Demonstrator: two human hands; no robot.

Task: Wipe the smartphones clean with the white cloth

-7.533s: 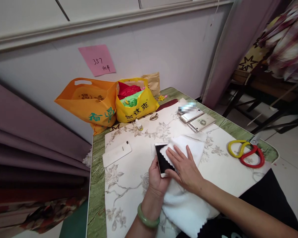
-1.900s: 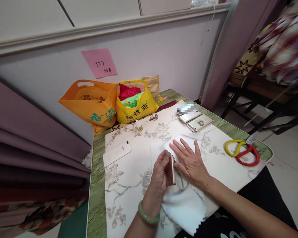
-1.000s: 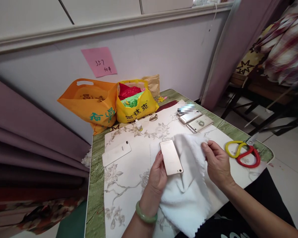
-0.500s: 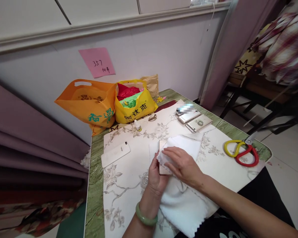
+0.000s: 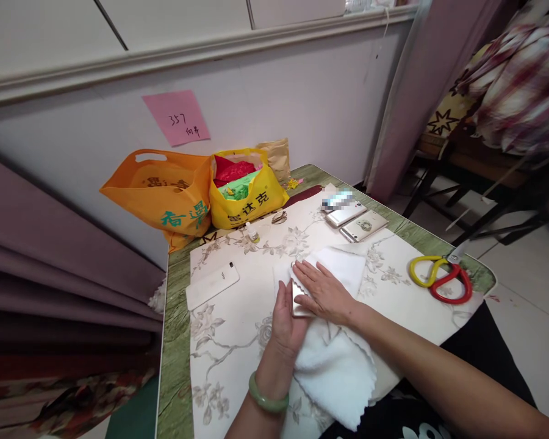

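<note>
A person's left hand (image 5: 287, 323) cradles a held phone (image 5: 297, 305) above a floral-covered table (image 5: 176, 360), the thumb along its near side and the palm partly turned up, while the right hand (image 5: 324, 296) lies flat, fingers extended, pressing a white cloth (image 5: 341, 375) over much of the light-coloured face. The lower left part of that face shows bare, and the rest of the cloth hangs in folds below the wrists.

The wiping looks to be mid-course: contact is made, but the phone is not yet set down, and whether the covered surface is clean cannot be told. What remains, by this view, is to finish that face and free the phone from the cloth.

1 white phone (image 5: 213, 285) lies alone at the left, well apart from the hands; a silver phone (image 5: 346, 214) and a gold phone (image 5: 365, 226) with a ring mount lie side by side beyond the cloth. None of these 3 is being touched, and nothing here shows whether they are wiped or waiting.
</note>
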